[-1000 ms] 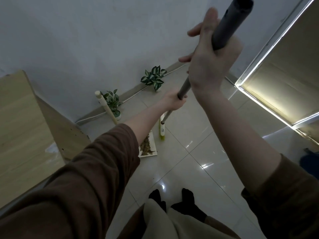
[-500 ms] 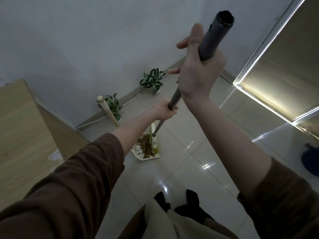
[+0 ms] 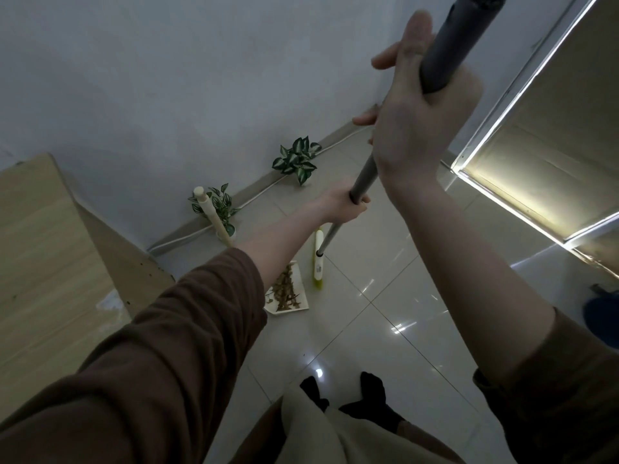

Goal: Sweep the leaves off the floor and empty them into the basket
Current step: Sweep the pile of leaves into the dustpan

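Pale glossy tile floor [image 3: 385, 329], grey wall [image 3: 167, 78] at the back w/ a cable running along its foot. Left side is hemmed in by a light wood panel [image 3: 43, 262] whose slanted edge comes down to the tiles; right side has a bright-edged lit panel [image 3: 536, 155], and a blue object [image 3: 601, 316] is cut off at the frame edge. Open tile lies in the middle, from the person's black-socked feet [image 3: 371, 390] up to the wall. Two small potted plants [image 3: 296, 160] [image 3: 217, 205] sit by the wall, well apart. A white dustpan [image 3: 288, 311] lies flat on the floor, w/ brown dry leaves [image 3: 284, 291] heaped inside it. A cream pole [image 3: 209, 212] slants up near the left plant; its lower end is hidden behind the forearm. The yellow-green broom head [image 3: 318, 259] is just beside the pan's right edge, nearly edge-on to the camera. Both hands are on the broom handle [image 3: 363, 179]: the left hand [image 3: 341, 207] is low, fingers wrapped tight round the grey shaft; the right hand [image 3: 422, 122] is high, near the dark top end, fingers curled round it and thumb lying up along it.
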